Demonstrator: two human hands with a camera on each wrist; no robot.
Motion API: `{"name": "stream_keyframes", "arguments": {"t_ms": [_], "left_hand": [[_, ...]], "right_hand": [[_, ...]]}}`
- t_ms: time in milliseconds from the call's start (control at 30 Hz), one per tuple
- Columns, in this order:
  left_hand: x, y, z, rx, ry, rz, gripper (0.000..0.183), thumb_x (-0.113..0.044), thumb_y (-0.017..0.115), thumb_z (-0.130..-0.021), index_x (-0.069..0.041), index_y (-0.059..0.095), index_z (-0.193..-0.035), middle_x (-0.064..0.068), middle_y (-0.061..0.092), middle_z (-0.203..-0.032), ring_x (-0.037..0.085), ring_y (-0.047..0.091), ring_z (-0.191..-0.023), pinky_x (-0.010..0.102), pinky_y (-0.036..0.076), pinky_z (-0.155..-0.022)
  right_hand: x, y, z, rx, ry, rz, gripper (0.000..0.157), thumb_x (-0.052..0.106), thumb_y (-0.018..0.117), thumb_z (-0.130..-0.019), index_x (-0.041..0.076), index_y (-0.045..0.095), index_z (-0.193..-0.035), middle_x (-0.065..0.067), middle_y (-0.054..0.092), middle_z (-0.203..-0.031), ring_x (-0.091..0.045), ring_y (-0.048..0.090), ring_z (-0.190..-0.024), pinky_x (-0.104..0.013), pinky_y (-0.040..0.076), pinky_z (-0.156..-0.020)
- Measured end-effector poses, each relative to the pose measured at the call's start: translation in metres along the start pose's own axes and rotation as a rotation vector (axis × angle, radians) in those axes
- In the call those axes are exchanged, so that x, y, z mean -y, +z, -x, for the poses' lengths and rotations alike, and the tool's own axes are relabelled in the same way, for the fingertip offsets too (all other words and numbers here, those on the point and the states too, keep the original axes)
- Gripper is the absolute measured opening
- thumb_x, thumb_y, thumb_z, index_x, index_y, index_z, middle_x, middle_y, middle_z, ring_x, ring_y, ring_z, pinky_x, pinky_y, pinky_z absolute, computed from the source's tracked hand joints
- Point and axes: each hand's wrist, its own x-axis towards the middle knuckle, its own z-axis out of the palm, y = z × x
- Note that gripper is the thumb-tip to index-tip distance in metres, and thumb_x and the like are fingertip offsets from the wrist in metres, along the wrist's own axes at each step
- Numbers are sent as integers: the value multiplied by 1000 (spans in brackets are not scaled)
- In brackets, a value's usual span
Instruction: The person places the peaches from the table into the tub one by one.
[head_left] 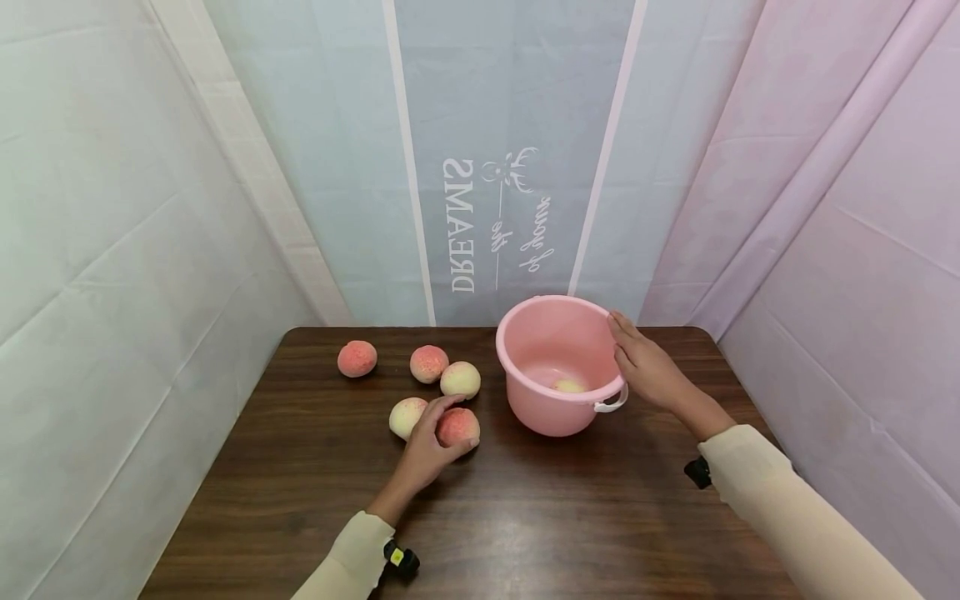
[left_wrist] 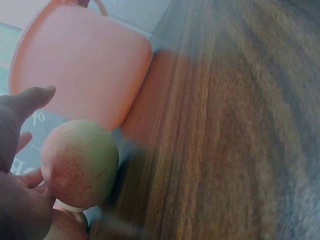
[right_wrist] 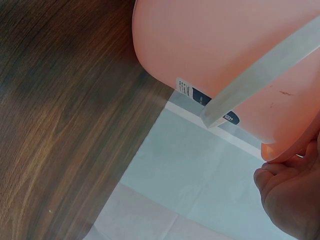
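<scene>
My left hand (head_left: 429, 446) curves around a red-pink peach (head_left: 458, 427) on the table, its thumb and fingers spread on either side. In the left wrist view, the thumb stands apart from the peach (left_wrist: 80, 162) while other fingers touch its side. A pale peach (head_left: 406, 417) lies beside that hand, partly hidden behind it. My right hand (head_left: 651, 367) holds the rim of a pink bucket (head_left: 551, 414); in the right wrist view, its fingers (right_wrist: 270, 176) are at the rim. Inside the bucket, a pale yellow peach (head_left: 570, 386) shows at the bottom.
Farther back are another pale peach (head_left: 461, 379), a pink peach (head_left: 429, 364) close against it, and a red-pink peach (head_left: 357, 358) farther left. The bucket's white handle (head_left: 613, 402) hangs at its right side. A printed cloth (head_left: 517, 100) rises behind the brown wooden table (head_left: 300, 492).
</scene>
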Motion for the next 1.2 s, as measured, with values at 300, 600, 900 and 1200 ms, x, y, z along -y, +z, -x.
{"name": "stream_keyframes", "arguments": {"t_ms": [300,600,900,1200], "left_hand": [[3,2,1,20,-13,-4,73,-19,89,-79,-19,56,-144,0,52,-143,23,49,-134,50,39,-110],[6,4,4,36,-42,-19,75,-17,91,-77,-20,56,-144,-1,52,-143,19,49,-133,50,41,-109],[10,5,7,45,25,-60,77,-11,92,-75,-18,55,-143,2,53,-144,22,49,-135,50,39,-111],[15,5,8,55,39,-85,65,-21,91,-77,-16,62,-136,1,57,-139,21,51,-133,47,39,-112]], "right_hand": [[1,1,0,2,-1,1,54,9,42,-107,-10,25,-155,-26,18,-164,-44,20,-150,-60,24,-116],[1,1,2,14,6,11,55,10,41,-108,-10,24,-156,-26,17,-165,-44,20,-150,-60,24,-117],[0,1,2,16,9,6,55,12,41,-108,-8,22,-157,-24,16,-166,-42,18,-151,-60,24,-117],[0,1,3,13,6,-5,55,13,40,-109,-8,22,-157,-24,16,-166,-43,17,-152,-59,23,-117]]}}
